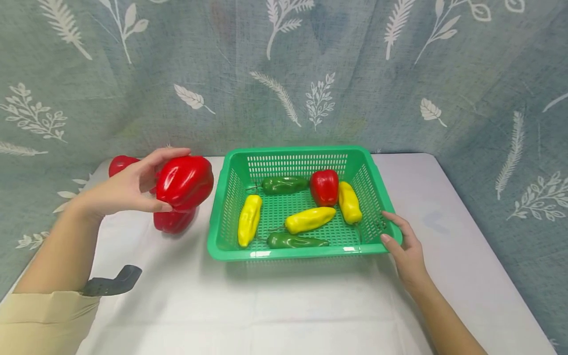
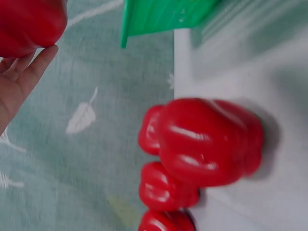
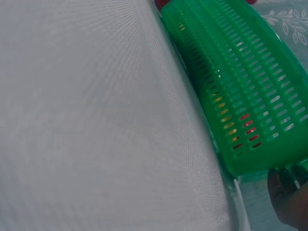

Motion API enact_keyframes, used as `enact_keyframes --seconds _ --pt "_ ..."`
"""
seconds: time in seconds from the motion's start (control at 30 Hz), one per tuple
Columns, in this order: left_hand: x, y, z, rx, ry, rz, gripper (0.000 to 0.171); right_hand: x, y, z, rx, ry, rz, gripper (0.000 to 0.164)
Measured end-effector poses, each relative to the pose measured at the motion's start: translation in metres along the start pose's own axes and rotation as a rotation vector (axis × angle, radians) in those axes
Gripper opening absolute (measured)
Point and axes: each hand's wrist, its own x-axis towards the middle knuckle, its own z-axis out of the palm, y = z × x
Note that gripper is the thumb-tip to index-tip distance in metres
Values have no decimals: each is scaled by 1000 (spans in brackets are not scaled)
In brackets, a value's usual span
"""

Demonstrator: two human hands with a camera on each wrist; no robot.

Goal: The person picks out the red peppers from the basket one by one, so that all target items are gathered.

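My left hand (image 1: pixel 122 193) grips a glossy red bell pepper (image 1: pixel 188 180) between thumb and fingers, raised to the left of the green plastic basket (image 1: pixel 306 254). In the left wrist view this bell pepper (image 2: pixel 29 24) shows at the top left corner, fingertips against its underside. My right hand (image 1: pixel 409 254) holds the basket's right end, with thumb and a finger at the rim. Inside the basket lie a red bell pepper (image 1: pixel 324 187), two long green peppers (image 1: pixel 285 185) and three yellow peppers (image 1: pixel 310 220), spread apart on its slatted floor.
Below and behind the left hand, more red bell peppers (image 2: pixel 209 142) sit bunched on the white-covered table (image 1: pixel 266 305). A grey-green leaf-patterned cloth (image 1: pixel 239 84) hangs behind the table. A black strap (image 1: pixel 113 283) circles the left forearm by the beige sleeve.
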Motion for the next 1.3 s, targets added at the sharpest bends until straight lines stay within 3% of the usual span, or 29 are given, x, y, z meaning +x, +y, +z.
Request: enact_keyframes --seconds 0.3,0.63,0.83,0.93,1.13,1.3 --pt "-34 -22 -5 23 67 95 94 -1 1 0 -5 2 -3 44" --pt "-80 -51 -9 -132 208 105 95 1 2 0 34 13 2 44" --pt "-109 -68 -5 -119 253 27 93 0 2 1 59 -7 -30 43" --pt "-118 -78 -4 -79 275 -19 94 0 3 0 47 -11 -26 43" --pt "-130 -101 -6 -122 329 -70 98 0 3 0 40 -10 -21 43" --pt "-134 -125 -4 12 386 -214 98 0 3 0 41 -13 -32 43"
